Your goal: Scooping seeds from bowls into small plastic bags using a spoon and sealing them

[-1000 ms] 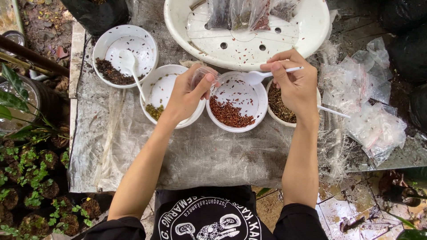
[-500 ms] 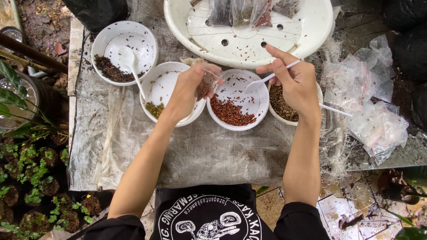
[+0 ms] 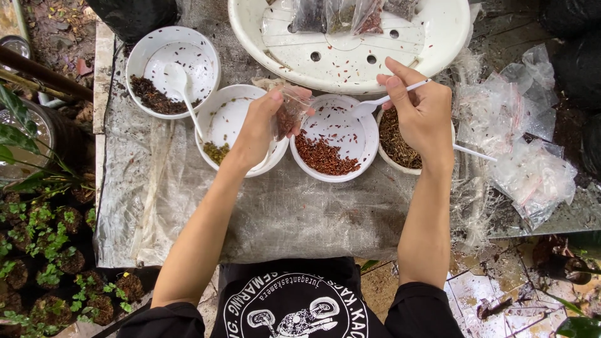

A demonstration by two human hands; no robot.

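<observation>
Since the earlier frame, right hand [image 3: 422, 112], gripping white plastic spoon [image 3: 382, 100], has lifted above white bowl of red seeds [image 3: 332, 147]; left hand [image 3: 260, 128] pinches small clear plastic bag [image 3: 289, 109] beside it.

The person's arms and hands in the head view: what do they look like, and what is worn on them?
Both arms are bare from the upper arm down; only short black sleeves show near the shoulders, belonging to a black shirt with a white printed design on the chest. The left hand and the right hand wear no gloves. No rings, watch or bracelets can be seen on either.
</observation>
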